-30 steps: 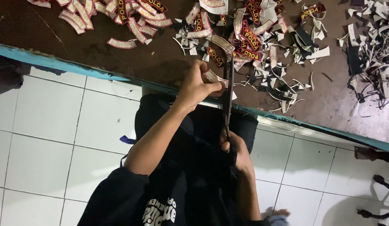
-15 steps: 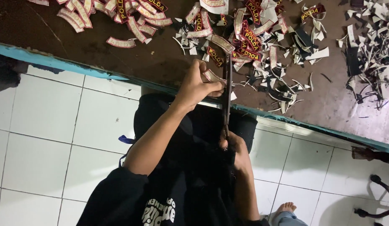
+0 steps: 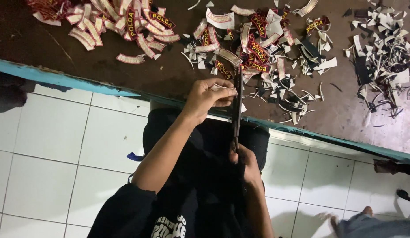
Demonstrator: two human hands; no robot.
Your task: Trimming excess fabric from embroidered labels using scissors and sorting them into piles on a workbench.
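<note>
Since a moment ago almost nothing shifts: your left hand (image 3: 205, 98) still pinches the curved patch (image 3: 224, 89) against the scissors (image 3: 236, 110), just above the worktop (image 3: 125, 75) edge. Your right hand (image 3: 244, 162) stays closed on the scissors' handles below that edge. Scraps (image 3: 297, 94) crowd beyond the scissors; the bare worktop lies to their left.

My left hand (image 3: 205, 98) is out ahead of me, forearm bare and stretched forward, wrist bent a little, fingers (image 3: 222, 83) curled over with the thumb pinched up against them. My right hand (image 3: 244, 161) sits lower and closer to my body, closed in a tight fist, knuckles up, its forearm running down along my side. The two hands are well apart, left high, right low.
</note>
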